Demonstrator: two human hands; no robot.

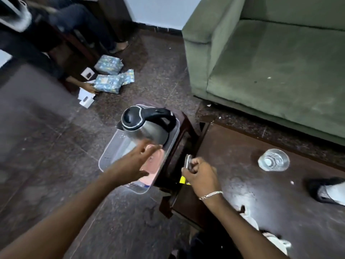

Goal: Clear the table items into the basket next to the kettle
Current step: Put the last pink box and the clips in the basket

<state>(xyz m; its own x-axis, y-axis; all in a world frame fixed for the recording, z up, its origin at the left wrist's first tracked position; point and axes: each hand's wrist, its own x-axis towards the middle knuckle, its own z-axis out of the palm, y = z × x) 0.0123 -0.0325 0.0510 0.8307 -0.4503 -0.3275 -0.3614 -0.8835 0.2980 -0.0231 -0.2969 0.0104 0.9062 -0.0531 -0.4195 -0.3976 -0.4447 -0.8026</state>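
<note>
The clear plastic basket [112, 156] sits on a small dark stool with the kettle [147, 126] at its far end; something pink [155, 161] already lies inside. The left hand [134, 163] hovers over it, fingers spread and holding nothing. The right hand [200, 174] is clenched around a small metallic item [188, 161] — too blurred to name — just at the edge of the dark surface [261, 202]. To do this well, I'd carry it across the gap and set it down low in the basket's free end, clear of the kettle. A clear glass [273, 159] remains on the surface — behind it a green sofa [270, 62] on a dark tiled floor
</note>
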